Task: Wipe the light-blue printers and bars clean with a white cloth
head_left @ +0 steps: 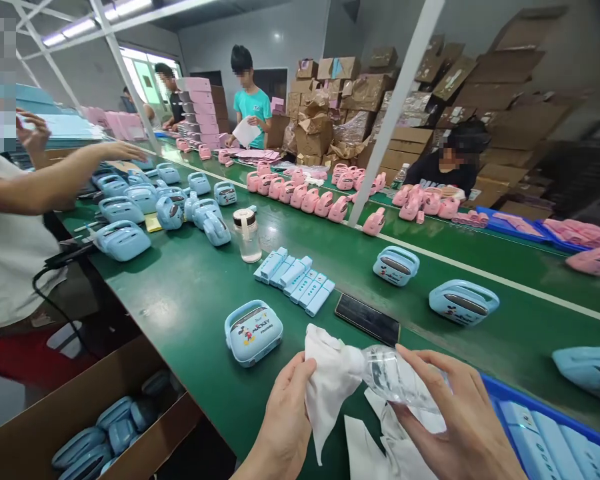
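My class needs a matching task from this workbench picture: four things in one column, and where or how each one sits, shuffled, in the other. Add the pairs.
Things
1. Nearest bottle
2. Cloth at its top
3. Phone
4. Jar

Places and states
A. Standing upright on the green table
B. Held in the left hand
C. Lying flat on the green table
D. Gripped in the right hand

Pairs: 1-D, 2-B, 3-C, 4-A

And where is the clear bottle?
Head view, lower right: the clear bottle is in the right hand, its neck against the white cloth in the left hand.
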A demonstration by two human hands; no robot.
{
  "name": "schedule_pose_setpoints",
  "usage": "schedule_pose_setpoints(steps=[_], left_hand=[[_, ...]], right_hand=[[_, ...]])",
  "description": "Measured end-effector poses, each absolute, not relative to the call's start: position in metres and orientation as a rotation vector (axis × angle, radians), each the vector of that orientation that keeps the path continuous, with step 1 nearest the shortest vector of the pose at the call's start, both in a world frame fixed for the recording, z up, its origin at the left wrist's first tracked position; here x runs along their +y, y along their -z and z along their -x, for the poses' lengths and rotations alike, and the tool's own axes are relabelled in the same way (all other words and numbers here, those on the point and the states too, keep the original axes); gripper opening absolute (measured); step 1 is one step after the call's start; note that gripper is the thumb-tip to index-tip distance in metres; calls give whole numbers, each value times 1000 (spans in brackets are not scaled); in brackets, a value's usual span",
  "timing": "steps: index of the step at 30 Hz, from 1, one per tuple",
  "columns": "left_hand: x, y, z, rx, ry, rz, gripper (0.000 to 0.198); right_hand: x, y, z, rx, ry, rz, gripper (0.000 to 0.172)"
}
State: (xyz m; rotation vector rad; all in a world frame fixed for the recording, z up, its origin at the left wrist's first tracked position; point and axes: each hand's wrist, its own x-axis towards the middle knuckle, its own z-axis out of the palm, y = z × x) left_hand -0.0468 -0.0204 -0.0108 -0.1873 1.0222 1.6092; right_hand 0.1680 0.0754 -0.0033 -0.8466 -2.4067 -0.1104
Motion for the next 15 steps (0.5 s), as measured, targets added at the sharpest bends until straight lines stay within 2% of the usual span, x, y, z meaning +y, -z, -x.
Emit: schedule_pose_setpoints(steps=[7, 12, 15], left_hand=[[-14, 8, 42, 1155, -1552, 188, 34], [-19, 43, 50, 1222, -1456, 190, 28], [-26, 59, 51, 1192, -1494, 61, 35]], right_hand=[[102, -8, -177, -1639, -574, 1354, 71], [133, 3, -179, -1478, -466, 1457, 81], [139, 10, -187, -1414, -405, 1543, 89]])
